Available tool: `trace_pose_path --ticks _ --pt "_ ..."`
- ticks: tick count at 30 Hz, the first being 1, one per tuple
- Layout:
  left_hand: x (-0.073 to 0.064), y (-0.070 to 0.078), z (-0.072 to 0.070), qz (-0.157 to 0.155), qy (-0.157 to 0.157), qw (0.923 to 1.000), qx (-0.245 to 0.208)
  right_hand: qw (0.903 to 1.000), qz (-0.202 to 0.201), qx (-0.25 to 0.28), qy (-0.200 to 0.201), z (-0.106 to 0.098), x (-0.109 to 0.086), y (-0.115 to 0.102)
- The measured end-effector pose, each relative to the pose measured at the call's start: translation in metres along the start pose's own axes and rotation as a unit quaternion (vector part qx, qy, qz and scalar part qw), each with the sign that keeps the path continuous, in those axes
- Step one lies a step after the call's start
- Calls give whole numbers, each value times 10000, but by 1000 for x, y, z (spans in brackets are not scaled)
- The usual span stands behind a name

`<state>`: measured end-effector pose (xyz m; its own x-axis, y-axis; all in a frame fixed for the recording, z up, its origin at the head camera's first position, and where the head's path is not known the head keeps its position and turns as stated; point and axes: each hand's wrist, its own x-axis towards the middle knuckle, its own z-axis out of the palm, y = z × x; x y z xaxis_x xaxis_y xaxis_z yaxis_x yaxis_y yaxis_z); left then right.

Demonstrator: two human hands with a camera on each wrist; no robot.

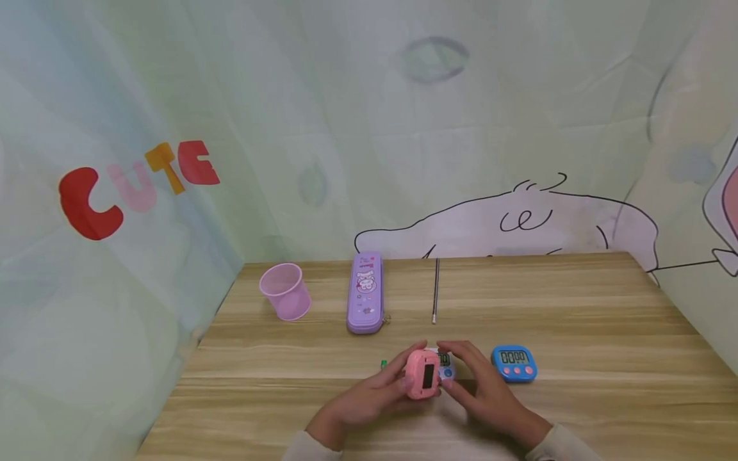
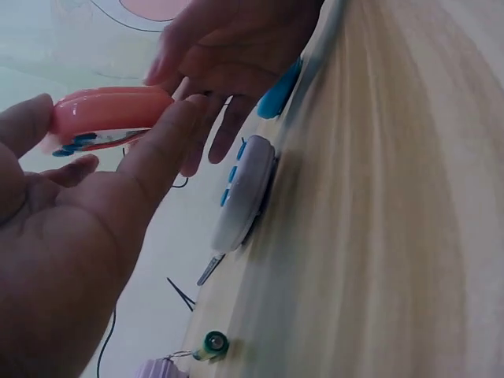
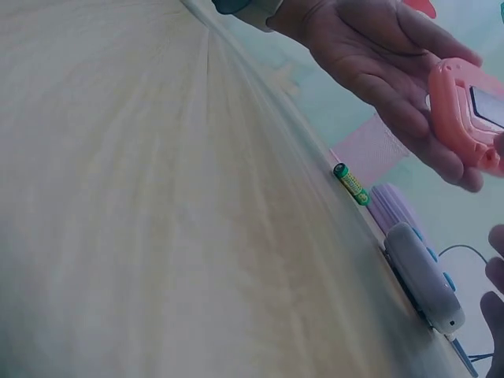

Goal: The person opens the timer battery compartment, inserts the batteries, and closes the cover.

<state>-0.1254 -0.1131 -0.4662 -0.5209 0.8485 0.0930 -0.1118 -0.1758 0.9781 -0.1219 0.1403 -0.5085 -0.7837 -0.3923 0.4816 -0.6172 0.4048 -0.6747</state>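
Observation:
My left hand (image 1: pixel 371 390) grips a pink digital timer (image 1: pixel 419 378) between thumb and fingers, raised off the table. Its back, with a dark rectangular panel, faces the head camera; blue buttons show on its underside in the left wrist view. My right hand (image 1: pixel 487 390) is at the timer's right side, fingers spread, a fingertip overlapping its edge in the right wrist view. Partly hidden behind the pink one, a white timer with blue buttons (image 2: pixel 246 193) lies on the table. Right of my right hand is a blue timer (image 1: pixel 514 363) with pink buttons.
A green battery (image 3: pixel 350 184) lies left of the white timer. Farther back are a purple pencil case (image 1: pixel 365 294), a dark pencil (image 1: pixel 435 291) and a pink cup (image 1: pixel 288 294). A printed curtain (image 1: pixel 346 128) hangs behind the wooden table (image 1: pixel 605 320).

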Motion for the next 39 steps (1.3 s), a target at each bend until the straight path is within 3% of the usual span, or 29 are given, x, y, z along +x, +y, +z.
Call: trace_pose_path --ticks 5,9,13,17,26,29,33,39 --pt "2 -3 4 -108 -25 9987 -506 9995 -81 159 -256 0 -1 -2" --pt "3 -5 5 -89 -18 9986 -526 9991 -244 218 -262 1 -1 -3" --pt "2 -4 5 -214 65 9996 -167 9976 -593 344 -124 2 0 -3" --pt "3 -2 5 -350 250 9977 520 9962 -761 418 -98 3 0 -3" --pt "3 0 8 -557 595 9864 1429 9979 -244 412 -437 4 -5 -13" --pt "2 0 10 -693 865 9779 1770 9976 -266 487 -408 7 -5 -12" --pt "2 -2 14 -997 1108 9678 2030 9957 -627 582 -357 10 -6 -11" --pt "5 -4 20 -1051 1190 9660 2040 9955 -732 422 -433 10 -8 -12"
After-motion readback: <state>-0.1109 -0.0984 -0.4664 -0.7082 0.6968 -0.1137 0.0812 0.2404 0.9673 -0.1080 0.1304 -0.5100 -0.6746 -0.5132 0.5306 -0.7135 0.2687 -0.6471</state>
